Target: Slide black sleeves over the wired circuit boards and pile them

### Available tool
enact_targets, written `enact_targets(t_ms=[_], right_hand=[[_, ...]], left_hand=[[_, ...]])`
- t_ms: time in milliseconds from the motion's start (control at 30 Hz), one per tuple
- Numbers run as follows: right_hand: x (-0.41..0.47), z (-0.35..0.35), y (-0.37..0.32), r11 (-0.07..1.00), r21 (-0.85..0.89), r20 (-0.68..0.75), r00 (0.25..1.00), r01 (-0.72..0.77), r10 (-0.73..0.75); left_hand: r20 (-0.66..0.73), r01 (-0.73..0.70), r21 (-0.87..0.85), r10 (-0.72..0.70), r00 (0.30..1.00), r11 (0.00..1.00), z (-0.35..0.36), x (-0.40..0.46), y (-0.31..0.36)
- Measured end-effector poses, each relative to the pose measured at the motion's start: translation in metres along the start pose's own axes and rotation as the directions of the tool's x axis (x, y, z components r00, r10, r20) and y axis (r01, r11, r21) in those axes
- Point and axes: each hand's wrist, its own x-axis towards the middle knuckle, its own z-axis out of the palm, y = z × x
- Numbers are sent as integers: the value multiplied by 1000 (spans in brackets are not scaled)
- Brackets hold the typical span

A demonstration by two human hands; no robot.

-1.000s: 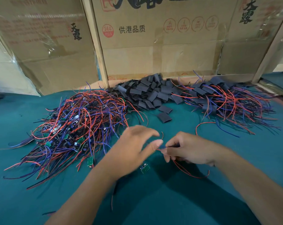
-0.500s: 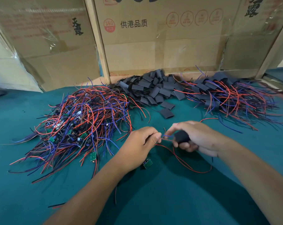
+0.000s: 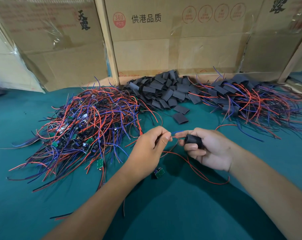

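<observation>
My right hand [image 3: 211, 149] grips a matte black sleeve [image 3: 194, 141], a short soft tube, above the green felt table [image 3: 181, 213]. My left hand [image 3: 151, 146] pinches thin red and blue wires [image 3: 177, 134] at the sleeve's mouth, their small green circuit board [image 3: 159, 172] dangling below my wrist.

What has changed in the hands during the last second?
The right hand brought a black sleeve into view and holds it by the wire ends pinched in the left hand. The piles and the small green board on the table stayed.
</observation>
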Motion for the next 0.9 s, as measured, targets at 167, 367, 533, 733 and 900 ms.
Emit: enact_targets(t_ms=[167,367,533,733,900], right_hand=[[1,2,1,999,25,-37,999,24,-23],[-1,5,3,996,-51,-80,994,68,-72],[-3,6,2,995,-69,-94,992,79,-85],[-6,8,2,995,-75,-83,994,72,-78],[-6,11,3,995,-62,-98,992,73,-78]], left_hand=[[20,-24,48,23,1000,999,0,-1,1],[55,-30,84,25,998,996,0,-1,4],[49,-39,96,35,998,995,0,0,3],[11,-28,90,27,1000,996,-1,1,3],[19,-59,118,57,998,991,0,1,2]])
